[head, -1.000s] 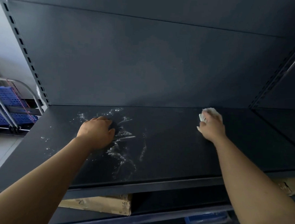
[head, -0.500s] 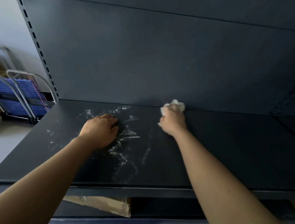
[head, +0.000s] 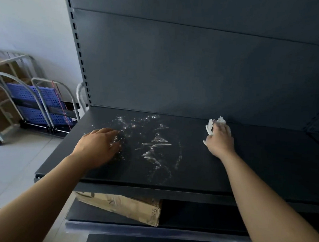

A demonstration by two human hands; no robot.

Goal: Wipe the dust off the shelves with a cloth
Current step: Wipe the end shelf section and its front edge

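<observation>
Dark dusty shelf [head: 263, 162]: left hand [head: 97, 147] flat, fingers spread; right hand [head: 219, 141] clenched around white cloth [head: 212, 124].

Nothing can be read with certainty. The cardboard box [head: 125, 207] under the front edge of the shelf [head: 244, 170] bears dark printed marks near its right end, perhaps "SF", but they are too blurred to confirm.
</observation>
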